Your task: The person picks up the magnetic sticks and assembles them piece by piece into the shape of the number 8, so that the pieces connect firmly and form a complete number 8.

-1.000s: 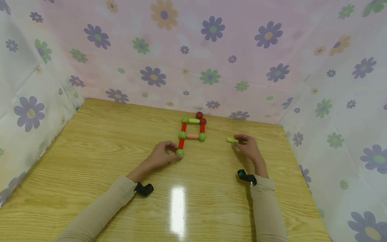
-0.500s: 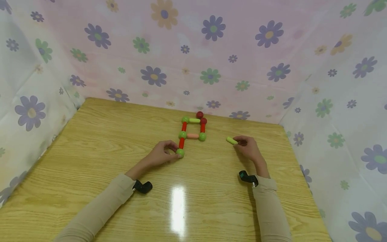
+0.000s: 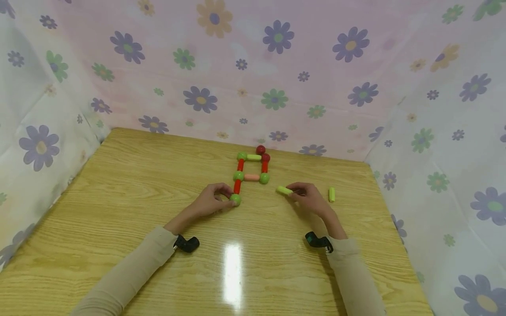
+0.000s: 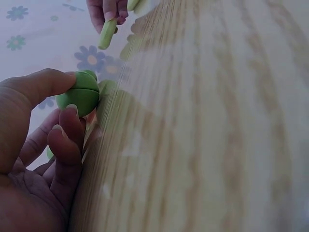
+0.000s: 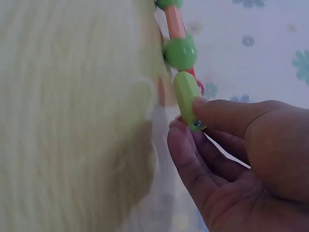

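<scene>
My left hand [image 3: 210, 202] pinches a green ball [image 3: 235, 200] between thumb and fingers. That ball ends a red rod [image 3: 237, 187] running back to a square of rods and balls lying on the table. The square has green balls at three corners, a red ball [image 3: 265, 158] at the far right one, and a salmon rod [image 3: 251, 177] on its near side. My right hand [image 3: 312, 199] pinches a yellow-green rod [image 5: 185, 94] by one end, its free end towards the square and apart from it. In the right wrist view a small round metallic spot shows at the rod's held end.
A second yellow-green rod [image 3: 332, 194] lies on the wooden table [image 3: 158, 272], right of my right hand. Another red ball [image 3: 261, 149] touches the square's far right corner. Flowered cloth [image 3: 245, 79] stands behind and along both sides. Both wrists wear black cameras.
My right hand has moved left with its yellow-green rod, towards the square. The second yellow-green rod, unseen before, now shows on the table. My left hand stays on the green ball.
</scene>
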The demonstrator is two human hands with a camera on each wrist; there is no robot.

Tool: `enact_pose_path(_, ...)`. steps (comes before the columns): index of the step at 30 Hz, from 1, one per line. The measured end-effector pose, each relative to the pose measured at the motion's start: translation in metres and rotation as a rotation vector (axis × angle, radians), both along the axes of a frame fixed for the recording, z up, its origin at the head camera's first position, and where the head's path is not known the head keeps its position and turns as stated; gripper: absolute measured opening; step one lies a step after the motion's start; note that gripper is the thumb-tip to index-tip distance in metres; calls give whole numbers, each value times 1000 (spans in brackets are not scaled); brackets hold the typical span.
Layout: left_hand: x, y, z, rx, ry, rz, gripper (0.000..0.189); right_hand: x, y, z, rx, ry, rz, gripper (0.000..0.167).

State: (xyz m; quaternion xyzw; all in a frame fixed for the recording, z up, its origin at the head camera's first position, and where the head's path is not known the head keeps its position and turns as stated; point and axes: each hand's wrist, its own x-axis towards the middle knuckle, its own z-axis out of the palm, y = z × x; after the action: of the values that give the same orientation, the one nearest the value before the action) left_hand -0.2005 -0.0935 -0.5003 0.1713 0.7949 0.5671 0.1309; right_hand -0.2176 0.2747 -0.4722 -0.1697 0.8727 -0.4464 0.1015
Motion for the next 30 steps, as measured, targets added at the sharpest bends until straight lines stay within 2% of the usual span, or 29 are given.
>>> enact_pose_path(7, 1, 1, -1, 29, -47, 3, 34, 9, -33, -5, -78, -93, 120, 30)
enact_pose_path(11, 0, 1, -2, 20, -56, 15, 32, 14, -51, -7, -108, -112, 172, 29)
enact_pose_path(18, 1, 1, -1, 23, -47, 14, 34, 17, -67, -7, -103, -115, 186, 28)
enact_pose_path(30, 0, 3, 0, 24, -60, 18, 35, 13, -81, -11, -73, -106, 201, 26)
